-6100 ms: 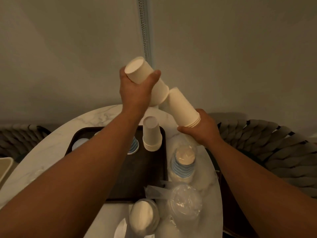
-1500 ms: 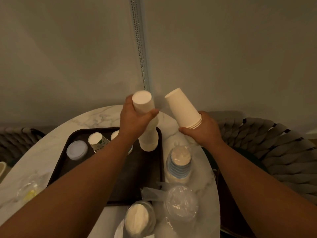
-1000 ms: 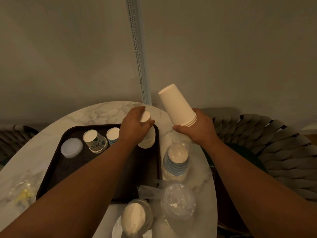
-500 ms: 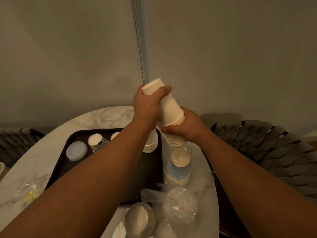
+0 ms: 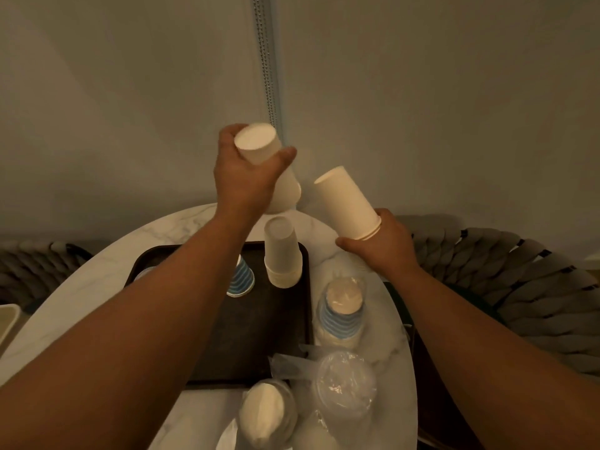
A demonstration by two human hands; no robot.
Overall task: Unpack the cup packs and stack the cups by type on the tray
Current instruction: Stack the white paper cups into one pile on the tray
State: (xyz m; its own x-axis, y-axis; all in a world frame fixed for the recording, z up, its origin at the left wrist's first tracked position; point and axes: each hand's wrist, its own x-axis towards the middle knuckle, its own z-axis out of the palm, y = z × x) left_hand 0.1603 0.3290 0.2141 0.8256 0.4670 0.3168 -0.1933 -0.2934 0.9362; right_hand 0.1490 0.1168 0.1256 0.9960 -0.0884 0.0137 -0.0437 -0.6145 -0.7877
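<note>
While left hand (image 5: pixel 246 180) fingers grip white cup (image 5: pixel 269 164), right hand (image 5: pixel 383 245) fingers clasp cup stack (image 5: pixel 347 203), clear air gap between.

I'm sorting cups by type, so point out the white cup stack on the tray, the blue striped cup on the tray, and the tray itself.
white cup stack (image 5: pixel 281 254): head view, on the stack's side wall.
blue striped cup (image 5: pixel 243 279): head view, on its striped side.
tray (image 5: pixel 259 332): head view, on its bare dark floor.
</note>
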